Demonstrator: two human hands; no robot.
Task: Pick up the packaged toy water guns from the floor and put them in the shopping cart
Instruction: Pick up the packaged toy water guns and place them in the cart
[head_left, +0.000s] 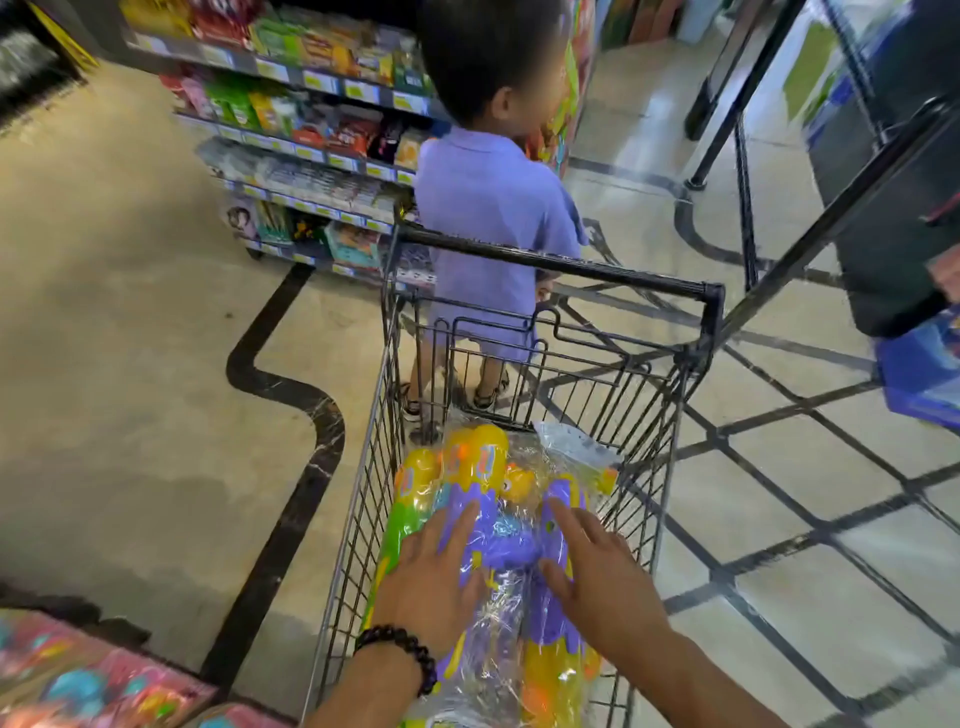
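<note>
Packaged toy water guns (485, 467), yellow, purple and green in clear plastic wrap, lie inside the black wire shopping cart (691, 374). My left hand (434, 577), with a dark bead bracelet on the wrist, rests flat on the packages with its fingers straight. My right hand (602, 577) lies flat on them too, fingers spread, a little to the right. Neither hand curls round anything. The near ends of the packages run out of view at the bottom edge.
A child in a purple shirt (493, 208) stands just beyond the cart's far end. Snack shelves (311, 156) stand at the back left. Colourful boxed goods (78, 670) sit at the lower left. A blue crate (924, 374) and black metal posts are on the right.
</note>
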